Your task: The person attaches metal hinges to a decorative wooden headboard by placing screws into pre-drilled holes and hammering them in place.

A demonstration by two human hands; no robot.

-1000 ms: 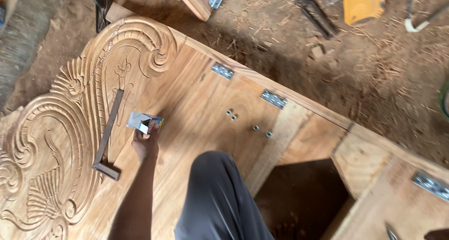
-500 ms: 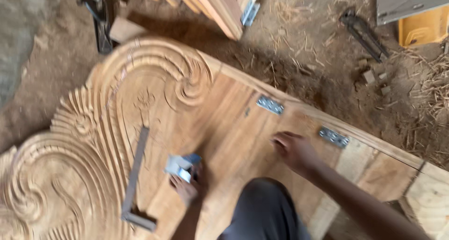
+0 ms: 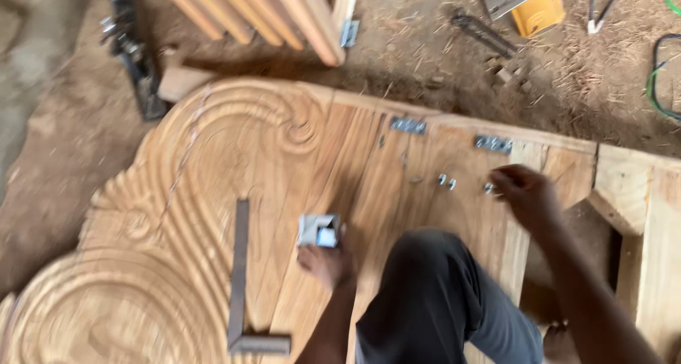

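A large carved wooden panel (image 3: 234, 165) with scrolls lies flat on the ground. My left hand (image 3: 325, 261) rests on it and holds a small grey and white box (image 3: 318, 230). My right hand (image 3: 523, 192) reaches over the panel's plain part, fingers curled, right beside small metal screws (image 3: 447, 182). Whether it holds any is blurred. Two metal hinges (image 3: 408, 125) (image 3: 494, 144) sit on the panel's far edge. My knee in dark trousers (image 3: 433, 293) is between my arms.
A metal try square (image 3: 241, 286) lies on the carving to the left. Wooden slats (image 3: 284, 13) lean beyond the panel, with a dark hand tool (image 3: 135, 59) on the sawdust at far left. A yellow power tool (image 3: 532, 6), pliers (image 3: 482, 32) and cables (image 3: 660, 73) lie at far right.
The view has shifted left and closer. My right hand has come in and moved right along the panel toward the screws. My left hand stays on the panel with the small box.
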